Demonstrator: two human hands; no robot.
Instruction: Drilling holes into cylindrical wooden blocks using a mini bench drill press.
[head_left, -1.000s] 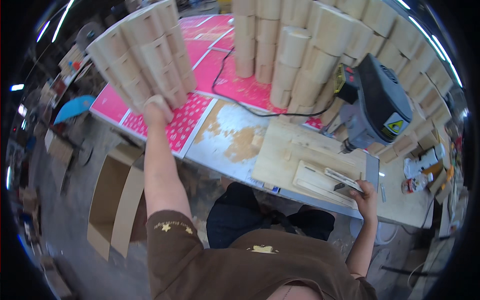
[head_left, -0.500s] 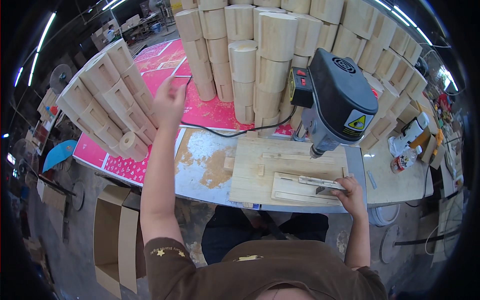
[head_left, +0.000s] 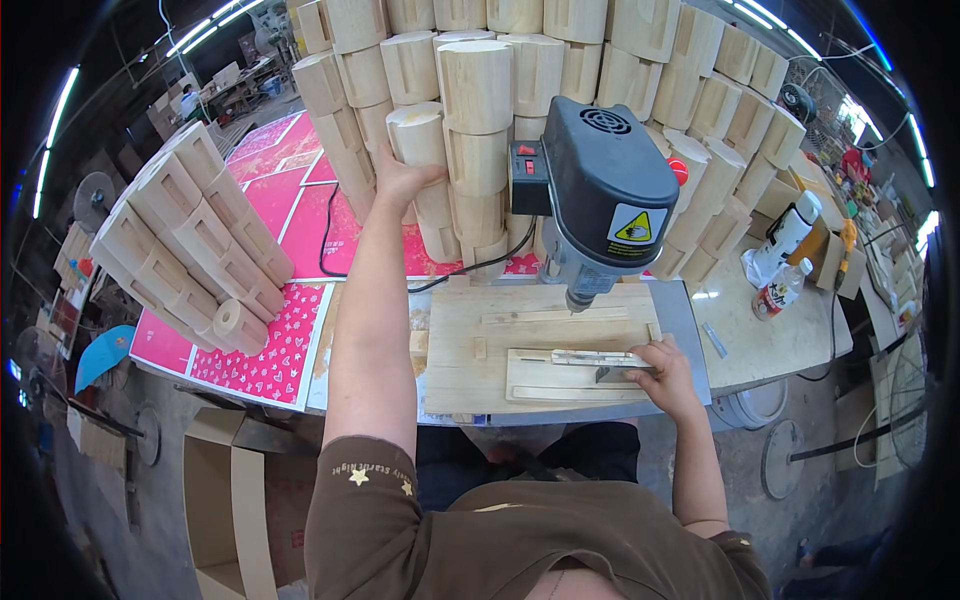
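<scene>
My left hand (head_left: 408,182) reaches forward and wraps round a pale wooden cylinder (head_left: 416,132) near the top of a short stack. Its thumb lies across the near side; the other fingers are mostly hidden. On the right, my right hand (head_left: 664,376) is closed on a flat grey metal piece (head_left: 612,375) at the end of a wooden jig (head_left: 530,378). The jig, with raised strips, lies on a wooden board (head_left: 460,345). Above the board stands a drill press (head_left: 610,185), its chuck (head_left: 582,298) pointing down, apart from the jig.
Tall stacks of wooden cylinders (head_left: 475,90) stand behind the drill. More stacks (head_left: 190,230) are at the left, on pink printed sheets (head_left: 270,350). A black cable (head_left: 440,280) crosses the table. A bottle (head_left: 783,290) stands at right; an open cardboard box (head_left: 250,520) is below left.
My left hand has moved from above the pink sheets to the right, onto a stacked cylinder. My right hand stays at the jig with the metal piece. The whole view has shifted.
</scene>
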